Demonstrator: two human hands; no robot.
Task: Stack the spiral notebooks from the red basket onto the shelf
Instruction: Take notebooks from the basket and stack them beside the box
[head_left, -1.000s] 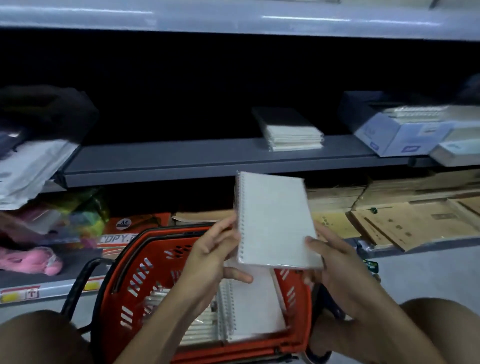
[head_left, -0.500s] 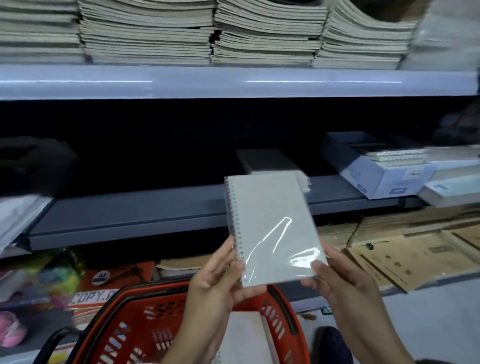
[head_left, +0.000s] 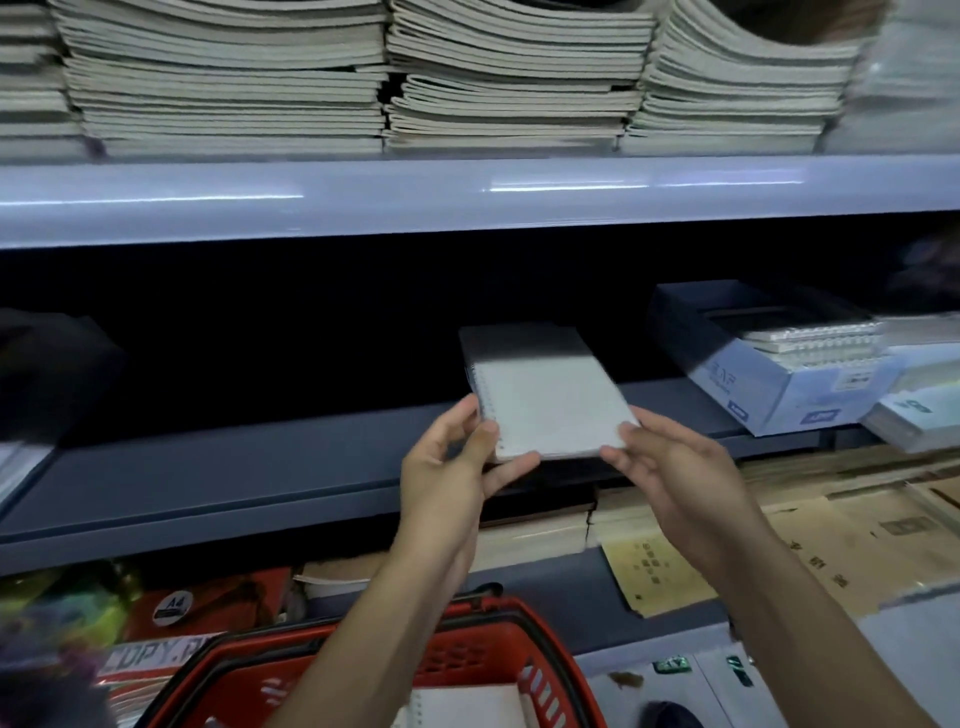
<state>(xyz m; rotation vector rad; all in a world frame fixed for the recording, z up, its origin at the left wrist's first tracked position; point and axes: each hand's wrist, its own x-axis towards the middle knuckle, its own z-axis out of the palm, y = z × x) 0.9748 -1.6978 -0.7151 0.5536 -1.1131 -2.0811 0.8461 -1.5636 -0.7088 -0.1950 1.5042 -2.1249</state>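
A white spiral notebook (head_left: 550, 405) lies flat over the small stack of notebooks on the grey shelf (head_left: 234, 478), its far end in shadow. My left hand (head_left: 457, 462) pinches its near left corner by the spiral, thumb underneath. My right hand (head_left: 670, 462) holds the near right corner with its fingertips. The red basket (head_left: 467, 670) sits below, between my arms, with another white spiral notebook (head_left: 467, 706) showing inside.
Tall piles of exercise books (head_left: 467, 78) fill the upper shelf. A blue box of spiral notebooks (head_left: 769, 374) stands right of the stack. Brown envelopes (head_left: 831, 540) lie on the lower shelf at right; packs of copy paper (head_left: 171, 623) at lower left.
Both hands lifted the notebook from above the basket up and forward onto the shelf stack, tipping it from upright to flat. The view tilted upward.
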